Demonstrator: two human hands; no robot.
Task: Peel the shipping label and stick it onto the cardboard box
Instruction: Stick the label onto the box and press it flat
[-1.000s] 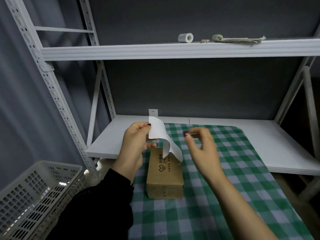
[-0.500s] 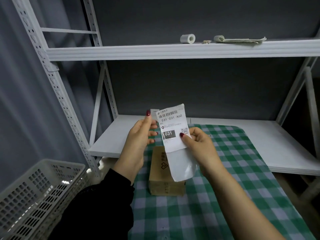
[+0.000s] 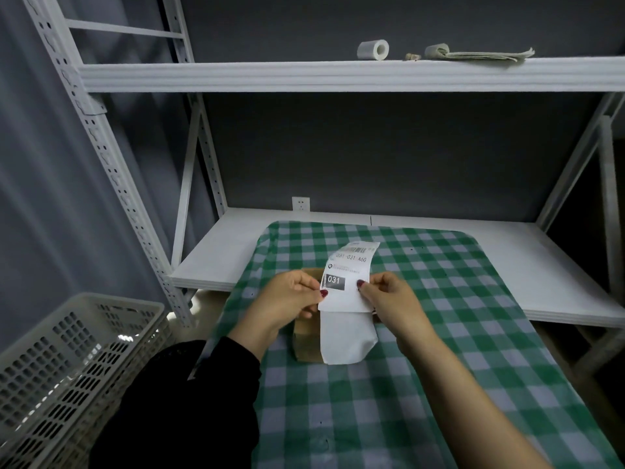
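Observation:
A white shipping label (image 3: 350,272) with a barcode and "031" print is held face up over the brown cardboard box (image 3: 306,346). My left hand (image 3: 289,301) pinches the label's left edge and my right hand (image 3: 392,301) pinches its right edge. A blank white backing sheet (image 3: 346,338) hangs down from under the label and covers most of the box's top. The box lies on the green checked cloth (image 3: 439,333), mostly hidden by my hands and the paper.
The cloth covers a white lower shelf (image 3: 558,265) of a metal rack. A white perforated basket (image 3: 67,367) stands at lower left. On the upper shelf (image 3: 270,76) lie a tape roll (image 3: 373,49) and folded papers (image 3: 480,55). A wall socket (image 3: 300,203) sits behind.
The label turned from its blank curled side to printed side up, then came down from chest height to just above the box. Both hands now pinch its edges.

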